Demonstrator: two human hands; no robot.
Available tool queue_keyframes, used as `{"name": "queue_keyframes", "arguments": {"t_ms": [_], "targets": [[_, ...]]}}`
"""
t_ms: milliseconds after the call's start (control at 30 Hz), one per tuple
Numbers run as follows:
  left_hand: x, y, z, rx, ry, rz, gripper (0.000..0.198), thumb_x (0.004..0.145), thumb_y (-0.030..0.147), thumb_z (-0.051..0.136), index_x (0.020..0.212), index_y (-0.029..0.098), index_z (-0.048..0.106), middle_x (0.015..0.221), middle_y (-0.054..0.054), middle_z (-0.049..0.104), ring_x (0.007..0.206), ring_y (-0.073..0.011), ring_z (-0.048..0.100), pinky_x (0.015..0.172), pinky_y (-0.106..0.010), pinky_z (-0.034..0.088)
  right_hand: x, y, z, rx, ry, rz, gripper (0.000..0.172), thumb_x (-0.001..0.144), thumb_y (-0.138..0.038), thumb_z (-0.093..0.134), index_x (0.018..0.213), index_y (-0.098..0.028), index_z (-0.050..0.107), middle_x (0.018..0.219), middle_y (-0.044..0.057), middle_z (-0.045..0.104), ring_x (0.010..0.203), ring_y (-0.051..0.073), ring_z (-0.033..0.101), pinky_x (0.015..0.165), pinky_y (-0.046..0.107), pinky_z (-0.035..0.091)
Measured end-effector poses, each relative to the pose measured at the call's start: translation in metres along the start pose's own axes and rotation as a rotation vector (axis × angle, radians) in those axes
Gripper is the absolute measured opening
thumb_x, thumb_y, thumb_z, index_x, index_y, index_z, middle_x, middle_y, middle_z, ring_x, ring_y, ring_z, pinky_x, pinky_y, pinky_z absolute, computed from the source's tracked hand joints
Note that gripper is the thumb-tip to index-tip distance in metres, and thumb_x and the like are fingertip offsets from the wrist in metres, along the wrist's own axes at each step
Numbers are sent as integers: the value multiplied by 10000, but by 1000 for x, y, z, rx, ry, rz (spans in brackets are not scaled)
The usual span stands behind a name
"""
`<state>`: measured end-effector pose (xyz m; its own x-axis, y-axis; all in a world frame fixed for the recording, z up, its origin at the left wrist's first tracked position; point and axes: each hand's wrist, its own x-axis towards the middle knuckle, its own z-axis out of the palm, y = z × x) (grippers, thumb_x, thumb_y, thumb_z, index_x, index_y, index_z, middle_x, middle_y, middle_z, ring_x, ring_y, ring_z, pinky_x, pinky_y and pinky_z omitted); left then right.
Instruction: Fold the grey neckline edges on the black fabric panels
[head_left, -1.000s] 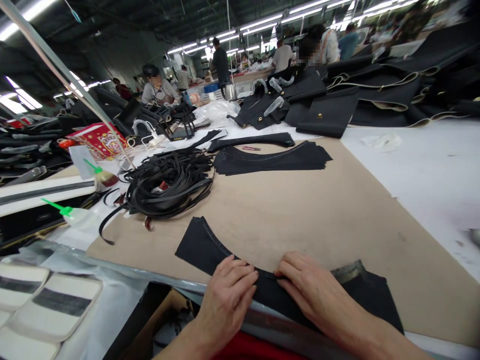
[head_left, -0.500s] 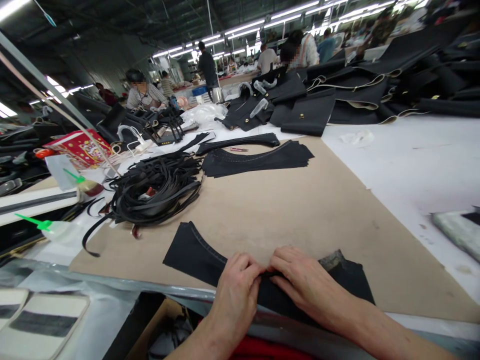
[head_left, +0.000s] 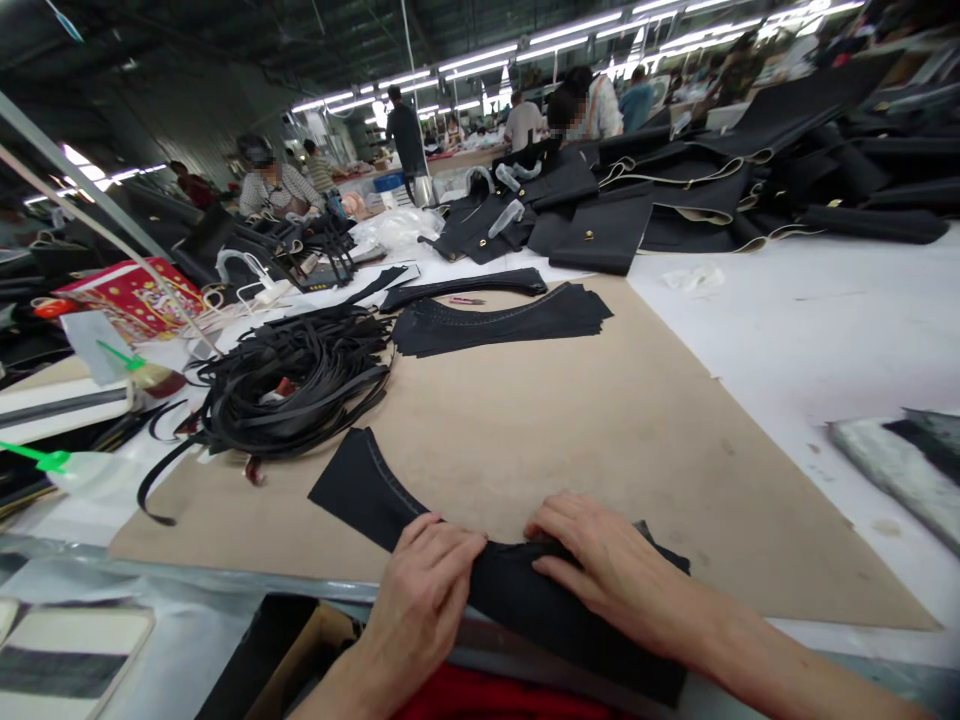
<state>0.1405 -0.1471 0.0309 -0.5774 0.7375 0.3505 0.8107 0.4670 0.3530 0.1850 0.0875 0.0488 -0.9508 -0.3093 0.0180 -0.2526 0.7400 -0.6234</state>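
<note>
A curved black piece (head_left: 517, 590) with a stitched inner edge lies at the front edge of the brown board (head_left: 600, 420), partly overhanging it. My left hand (head_left: 435, 570) has its fingers pressed together on the curved edge near the middle. To its right, my right hand (head_left: 585, 550) grips the same edge with thumb and fingers, and a gap of black material shows between the hands. A small grey patch shows behind my right hand. Farther back lie a stack of similar black pieces (head_left: 502, 322) and a bundle of black straps (head_left: 292, 385).
Black bags (head_left: 592, 235) are heaped across the back. Green-tipped bottles (head_left: 97, 470) and a red patterned bag (head_left: 135, 295) stand at left. A wrapped bundle (head_left: 892, 470) lies at right. Below the table edge is an open box (head_left: 300, 650). Several people are in the background.
My left hand has moved left along the edge, away from my right hand. The piece's right part has swung down toward me, and the whole view has shifted slightly.
</note>
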Motion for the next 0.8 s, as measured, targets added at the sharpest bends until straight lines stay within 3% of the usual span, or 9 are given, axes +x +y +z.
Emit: {"name": "queue_keyframes", "arguments": {"t_ms": [100,200,400,500,600,700,800], "targets": [[11,2,-2,-59,-13,-165,324,852,139,582,1165,222,571,994,-35,653,934,-193,589,904,-413,455,2,-2,1,12,-10,17,117,858,-182,630,964,-216,593,954,6,607,919,188,554,805,307,406],[26,15,3,-167,-71,-311,325,769,50,611,1050,213,621,1008,-35,627,990,-209,554,884,-379,462,4,-5,2,5,-14,39,111,855,-172,616,959,-208,598,965,19,611,930,196,558,818,315,406],[48,29,6,-202,-237,-359,317,721,-50,499,828,199,664,848,-20,617,887,-205,559,812,-359,472,5,-6,3,26,-34,64,132,808,-74,587,865,-191,608,897,18,604,871,183,557,785,298,409],[42,31,12,-187,-185,-322,304,775,-30,477,833,198,669,838,-26,613,854,-199,564,767,-344,487,2,-4,4,14,-8,17,139,833,-60,555,832,-193,598,871,13,586,860,176,542,776,292,406],[25,34,24,-122,-60,-198,286,880,56,418,949,177,667,870,-59,621,827,-201,563,733,-347,510,-2,-2,5,-43,11,-52,143,879,-77,520,810,-190,576,869,17,578,865,184,526,780,309,399],[7,35,32,-1,53,-15,348,889,57,381,1156,115,598,1029,-116,638,961,-226,563,833,-369,519,-7,2,3,-76,2,-70,144,905,-102,502,809,-191,564,874,23,575,864,193,520,780,327,397],[-2,31,30,29,74,80,426,860,13,402,1254,113,529,1189,-114,607,1136,-221,509,966,-355,468,-11,7,-1,-64,-15,-63,115,910,-128,516,833,-199,564,890,18,573,872,196,517,782,333,398]]}}
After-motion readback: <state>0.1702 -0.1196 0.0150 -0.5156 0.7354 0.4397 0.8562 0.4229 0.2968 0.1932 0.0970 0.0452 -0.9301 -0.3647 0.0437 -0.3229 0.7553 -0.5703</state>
